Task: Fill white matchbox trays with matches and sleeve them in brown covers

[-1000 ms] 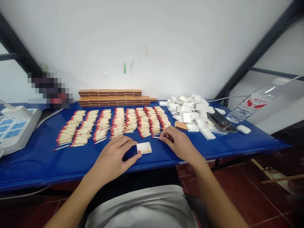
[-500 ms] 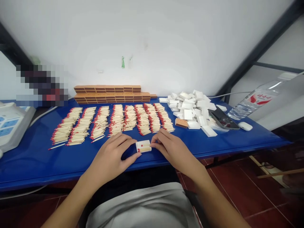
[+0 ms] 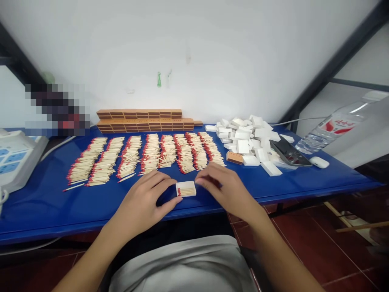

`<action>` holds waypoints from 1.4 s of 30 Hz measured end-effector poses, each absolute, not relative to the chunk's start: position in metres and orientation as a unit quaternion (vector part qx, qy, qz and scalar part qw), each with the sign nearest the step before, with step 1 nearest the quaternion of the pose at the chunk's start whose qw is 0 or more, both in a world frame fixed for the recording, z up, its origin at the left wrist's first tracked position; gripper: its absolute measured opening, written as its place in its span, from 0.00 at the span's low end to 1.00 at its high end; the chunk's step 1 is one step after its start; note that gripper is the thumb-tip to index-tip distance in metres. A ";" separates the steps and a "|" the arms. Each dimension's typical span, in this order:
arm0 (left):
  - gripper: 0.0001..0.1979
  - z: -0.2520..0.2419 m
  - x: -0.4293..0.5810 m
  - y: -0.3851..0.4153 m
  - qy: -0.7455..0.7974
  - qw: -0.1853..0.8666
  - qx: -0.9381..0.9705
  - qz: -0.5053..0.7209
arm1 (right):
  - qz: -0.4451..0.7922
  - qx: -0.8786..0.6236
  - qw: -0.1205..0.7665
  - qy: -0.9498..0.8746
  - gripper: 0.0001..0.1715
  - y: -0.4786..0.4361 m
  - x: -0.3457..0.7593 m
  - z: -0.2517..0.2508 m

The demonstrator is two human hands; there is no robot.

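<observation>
A small white matchbox tray (image 3: 189, 185) lies on the blue table in front of me, its open side up. Several red-headed matches (image 3: 187, 191) rest along its near side, heads to the left. My left hand (image 3: 148, 194) grips the tray's left end between thumb and index finger. My right hand (image 3: 221, 186) is at the tray's right end, thumb and index fingertips a little apart, with no match visible in them; whether they touch the rim I cannot tell. Behind the hands lie several rows of loose matches (image 3: 151, 152).
Brown matchboxes (image 3: 142, 125) are stacked along the wall. White trays (image 3: 243, 136) are heaped at the right, with a single brown matchbox (image 3: 234, 157) in front. Beyond them are a phone (image 3: 290, 152), a white case (image 3: 319, 162) and a water bottle (image 3: 330, 123). A power strip (image 3: 18, 160) stands at the left.
My right fingers have let go of matches, which now lie lined up in the tray, and have lifted slightly away. My left hand still holds the tray.
</observation>
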State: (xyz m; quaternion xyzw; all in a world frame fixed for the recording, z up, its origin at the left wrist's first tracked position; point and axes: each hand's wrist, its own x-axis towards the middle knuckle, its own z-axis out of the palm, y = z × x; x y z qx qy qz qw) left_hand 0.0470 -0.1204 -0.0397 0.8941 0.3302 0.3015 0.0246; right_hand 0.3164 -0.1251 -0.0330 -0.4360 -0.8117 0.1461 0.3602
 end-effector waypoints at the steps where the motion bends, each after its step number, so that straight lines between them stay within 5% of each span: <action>1: 0.12 -0.040 0.047 -0.120 0.332 0.023 0.893 0.302 | 0.139 -0.454 0.381 -0.794 0.07 -0.122 0.323 -0.034; 20: 0.11 -0.040 0.048 -0.118 0.336 0.025 0.890 0.306 | 0.045 -0.532 0.317 -0.784 0.11 -0.108 0.348 -0.049; 42: 0.12 -0.039 0.048 -0.120 0.337 0.024 0.892 0.301 | 0.100 -0.505 0.288 -0.808 0.09 -0.109 0.348 -0.042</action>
